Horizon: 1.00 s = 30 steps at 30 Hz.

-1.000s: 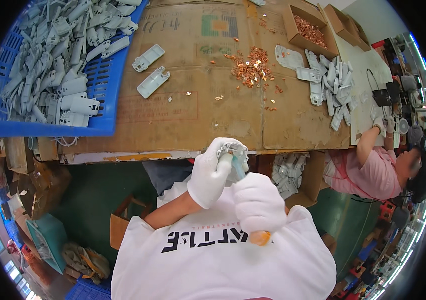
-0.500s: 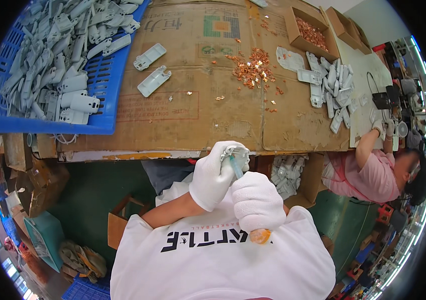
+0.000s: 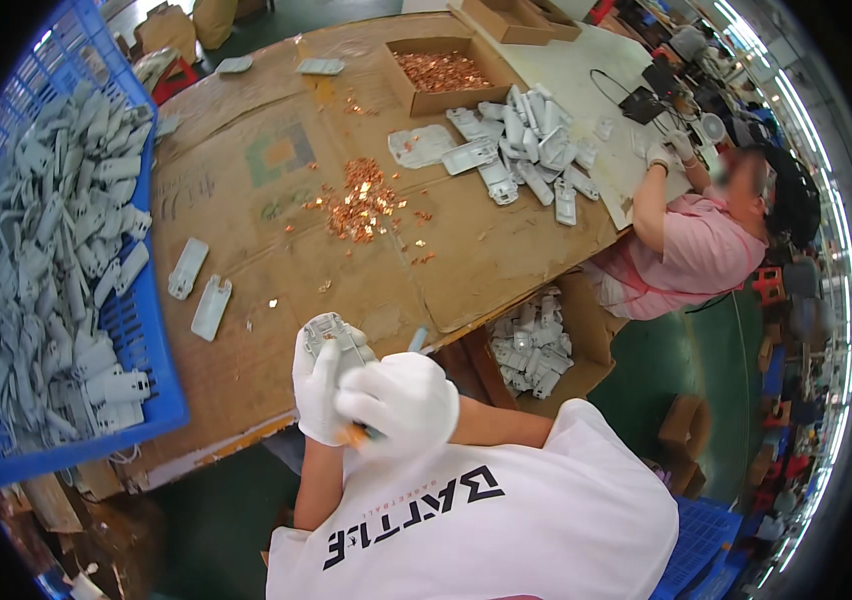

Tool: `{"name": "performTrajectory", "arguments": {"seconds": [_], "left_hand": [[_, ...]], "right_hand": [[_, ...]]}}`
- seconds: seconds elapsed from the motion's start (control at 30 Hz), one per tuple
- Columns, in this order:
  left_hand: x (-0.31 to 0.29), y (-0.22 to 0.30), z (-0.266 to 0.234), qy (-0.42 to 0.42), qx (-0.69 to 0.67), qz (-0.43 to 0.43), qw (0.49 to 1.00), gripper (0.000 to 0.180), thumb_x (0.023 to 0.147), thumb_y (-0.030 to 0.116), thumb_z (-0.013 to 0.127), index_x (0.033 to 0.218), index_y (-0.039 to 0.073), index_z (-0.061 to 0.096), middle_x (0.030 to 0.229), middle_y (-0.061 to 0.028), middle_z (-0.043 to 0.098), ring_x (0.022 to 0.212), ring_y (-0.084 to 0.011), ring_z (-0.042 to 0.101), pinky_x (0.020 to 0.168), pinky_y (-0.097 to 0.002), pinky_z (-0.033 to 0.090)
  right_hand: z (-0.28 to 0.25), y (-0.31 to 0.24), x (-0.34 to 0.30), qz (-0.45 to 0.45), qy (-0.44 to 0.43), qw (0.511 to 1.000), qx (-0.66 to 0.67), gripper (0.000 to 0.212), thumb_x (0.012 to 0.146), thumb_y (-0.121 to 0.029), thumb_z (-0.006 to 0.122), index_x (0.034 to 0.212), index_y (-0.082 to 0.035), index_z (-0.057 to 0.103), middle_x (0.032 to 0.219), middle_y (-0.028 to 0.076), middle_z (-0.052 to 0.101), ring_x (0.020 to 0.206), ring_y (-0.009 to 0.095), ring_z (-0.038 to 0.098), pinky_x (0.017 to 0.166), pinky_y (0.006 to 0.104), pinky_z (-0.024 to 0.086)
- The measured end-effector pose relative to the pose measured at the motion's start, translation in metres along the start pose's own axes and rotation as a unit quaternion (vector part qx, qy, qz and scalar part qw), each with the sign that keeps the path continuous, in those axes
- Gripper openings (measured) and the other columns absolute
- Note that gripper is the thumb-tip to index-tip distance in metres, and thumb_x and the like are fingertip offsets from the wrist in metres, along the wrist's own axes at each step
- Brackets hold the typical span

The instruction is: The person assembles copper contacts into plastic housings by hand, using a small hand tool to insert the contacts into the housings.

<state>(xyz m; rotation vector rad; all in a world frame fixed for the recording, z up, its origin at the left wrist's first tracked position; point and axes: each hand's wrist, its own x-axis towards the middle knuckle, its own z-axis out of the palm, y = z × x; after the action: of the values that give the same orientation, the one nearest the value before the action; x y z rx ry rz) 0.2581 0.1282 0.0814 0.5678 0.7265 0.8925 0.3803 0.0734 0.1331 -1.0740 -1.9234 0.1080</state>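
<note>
Wide worktop (image 3: 506,255) covered in flattened brown cardboard, lit brightly and evenly from above. Below its near edge, dark green floor (image 3: 676,360) with an open cardboard box (image 3: 586,330) tucked against the worktop's side; farther right of it, small cartons and red and blue crates along the floor. Beyond the worktop's far right corner, a pale white surface (image 3: 586,70) under strong light.
</note>
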Motion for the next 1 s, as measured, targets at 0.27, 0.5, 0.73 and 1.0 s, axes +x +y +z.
{"name": "performTrajectory", "arguments": {"seconds": [0.27,0.5,0.73,1.0], "left_hand": [[0.021,-0.022,-0.015,-0.033,-0.117,-0.049,0.991,0.025,0.098,0.015,0.049,0.12,0.005,0.048,0.108,-0.0123,0.058,0.092,-0.0242,0.061,0.08,-0.0392,0.054],[0.024,-0.029,-0.013,-0.056,-0.092,-0.039,0.993,0.033,0.096,0.02,0.055,0.123,0.002,0.048,0.106,-0.0138,0.059,0.098,-0.0266,0.061,0.086,-0.0415,0.053],[0.028,-0.035,-0.003,-0.106,0.037,-0.082,0.99,0.041,0.097,0.015,0.049,0.134,0.0,0.042,0.121,-0.0144,0.057,0.109,-0.0242,0.059,0.092,-0.0376,0.05],[0.026,-0.045,0.003,-0.124,0.197,-0.056,0.971,0.052,0.097,0.016,0.048,0.144,-0.002,0.034,0.13,-0.0184,0.054,0.116,-0.0254,0.055,0.099,-0.0348,0.044]], "right_hand": [[0.017,0.026,-0.038,0.118,-0.127,0.971,-0.162,0.026,0.071,-0.011,0.066,0.096,-0.011,0.058,0.086,0.002,0.054,0.063,0.014,0.06,0.053,0.0289,0.05],[0.023,0.038,-0.045,0.103,-0.196,0.962,-0.162,0.018,0.076,-0.011,0.063,0.093,-0.009,0.057,0.082,0.003,0.052,0.064,0.015,0.061,0.052,0.0294,0.051],[0.003,0.045,-0.053,0.135,-0.182,0.961,-0.156,0.019,0.075,-0.012,0.065,0.092,-0.01,0.055,0.085,0.004,0.054,0.063,0.02,0.062,0.05,0.0325,0.051],[-0.049,0.08,-0.089,0.346,-0.167,0.881,-0.277,0.026,0.074,-0.016,0.069,0.096,-0.014,0.056,0.095,0.007,0.058,0.066,0.03,0.064,0.057,0.042,0.052]]}}
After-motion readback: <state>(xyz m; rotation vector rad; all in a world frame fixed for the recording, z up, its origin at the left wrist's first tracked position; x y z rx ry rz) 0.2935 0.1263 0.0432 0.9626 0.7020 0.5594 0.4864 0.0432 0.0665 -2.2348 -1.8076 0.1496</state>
